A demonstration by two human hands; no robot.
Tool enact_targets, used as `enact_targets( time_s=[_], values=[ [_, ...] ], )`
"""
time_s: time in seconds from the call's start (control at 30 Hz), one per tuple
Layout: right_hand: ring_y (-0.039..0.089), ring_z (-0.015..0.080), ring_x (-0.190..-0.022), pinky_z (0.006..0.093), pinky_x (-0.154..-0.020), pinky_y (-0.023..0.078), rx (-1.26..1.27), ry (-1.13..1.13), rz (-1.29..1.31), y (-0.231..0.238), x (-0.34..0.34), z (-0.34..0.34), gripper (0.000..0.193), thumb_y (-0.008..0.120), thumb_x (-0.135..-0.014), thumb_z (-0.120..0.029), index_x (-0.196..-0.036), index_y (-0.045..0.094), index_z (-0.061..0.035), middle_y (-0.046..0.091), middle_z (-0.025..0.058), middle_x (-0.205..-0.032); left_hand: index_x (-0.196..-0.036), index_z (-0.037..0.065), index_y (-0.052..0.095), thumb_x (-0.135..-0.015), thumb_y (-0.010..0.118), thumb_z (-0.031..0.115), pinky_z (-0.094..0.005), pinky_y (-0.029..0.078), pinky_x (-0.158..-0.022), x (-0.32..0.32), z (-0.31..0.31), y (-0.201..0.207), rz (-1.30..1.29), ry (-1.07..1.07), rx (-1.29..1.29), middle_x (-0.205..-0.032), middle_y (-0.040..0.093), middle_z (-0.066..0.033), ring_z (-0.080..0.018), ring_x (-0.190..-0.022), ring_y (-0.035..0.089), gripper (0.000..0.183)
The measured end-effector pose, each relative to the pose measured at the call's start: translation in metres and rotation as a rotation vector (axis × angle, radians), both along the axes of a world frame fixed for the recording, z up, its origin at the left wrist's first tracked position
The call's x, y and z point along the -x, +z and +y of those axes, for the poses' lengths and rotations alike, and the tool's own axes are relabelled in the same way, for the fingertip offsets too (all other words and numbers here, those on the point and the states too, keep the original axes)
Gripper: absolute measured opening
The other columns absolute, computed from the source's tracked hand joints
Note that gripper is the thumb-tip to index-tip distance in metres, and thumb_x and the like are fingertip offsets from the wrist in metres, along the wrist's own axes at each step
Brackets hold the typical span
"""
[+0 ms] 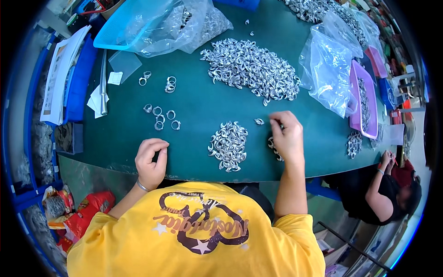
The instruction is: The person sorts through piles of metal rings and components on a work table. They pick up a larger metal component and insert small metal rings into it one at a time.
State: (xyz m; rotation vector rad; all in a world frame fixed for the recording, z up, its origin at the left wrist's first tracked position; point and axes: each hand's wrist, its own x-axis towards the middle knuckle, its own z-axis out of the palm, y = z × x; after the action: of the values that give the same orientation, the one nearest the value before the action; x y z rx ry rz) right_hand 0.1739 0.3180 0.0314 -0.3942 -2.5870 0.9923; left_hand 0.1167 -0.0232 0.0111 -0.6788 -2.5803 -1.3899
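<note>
My left hand (152, 162) rests at the table's near edge, loosely closed, with nothing seen in it. My right hand (287, 136) bends down over the table, fingers curled together; whatever its fingertips hold is hidden. Partly under it lies a small group of curved silver metal pieces (272, 145). Just left of its fingertips is a tiny cluster of the same pieces (259, 121). A small pile of crescent pieces (228, 145) sits between my hands, with a much larger heap (251, 69) farther off. Beyond my left hand lie several silver rings (159, 119).
A blue basket (113, 34) and a clear bag of pieces (184, 27) stand at the far left. Right are an empty-looking plastic bag (327, 69) and a pink tray (357, 104). A metal rod (104, 87) lies left. Another person (383, 194) sits at right.
</note>
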Motion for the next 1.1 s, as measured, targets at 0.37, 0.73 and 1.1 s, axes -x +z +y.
enact_targets(
  time_s=[0.37, 0.73, 1.1],
  values=[
    [0.065, 0.0349, -0.083, 0.0429, -0.076, 0.053, -0.080, -0.078, -0.026, 0.005, -0.006, 0.012, 0.009, 0.067, -0.081, 0.000, -0.089, 0.071, -0.0025, 0.067, 0.0144, -0.089, -0.090, 0.000, 0.069, -0.084, 0.065, -0.005, -0.0332, 0.052, -0.076, -0.001, -0.001, 0.001, -0.002, 0.007, 0.004, -0.095, 0.067, -0.0134, -0.0276, -0.086, 0.065, 0.009],
    [0.063, 0.0333, -0.082, 0.0434, -0.074, 0.050, -0.179, -0.048, 0.082, -0.002, -0.012, 0.003, 0.004, 0.068, -0.080, -0.002, -0.084, 0.067, -0.0030, 0.065, 0.0128, -0.087, -0.091, 0.000, 0.068, -0.083, 0.064, -0.007, -0.0331, 0.052, -0.077, 0.001, 0.000, -0.001, 0.018, -0.012, 0.015, -0.094, 0.066, -0.0136, -0.0276, -0.086, 0.065, 0.011],
    [0.065, 0.0327, -0.079, 0.0401, -0.072, 0.052, -0.118, -0.148, 0.002, 0.021, -0.045, 0.024, 0.008, 0.067, -0.080, 0.002, -0.087, 0.070, 0.0000, 0.067, 0.0151, -0.085, -0.090, 0.000, 0.069, -0.084, 0.065, -0.006, -0.0320, 0.051, -0.078, 0.000, 0.002, 0.000, -0.011, -0.008, 0.026, -0.095, 0.067, -0.0130, -0.0261, -0.086, 0.065, 0.009]
  ],
)
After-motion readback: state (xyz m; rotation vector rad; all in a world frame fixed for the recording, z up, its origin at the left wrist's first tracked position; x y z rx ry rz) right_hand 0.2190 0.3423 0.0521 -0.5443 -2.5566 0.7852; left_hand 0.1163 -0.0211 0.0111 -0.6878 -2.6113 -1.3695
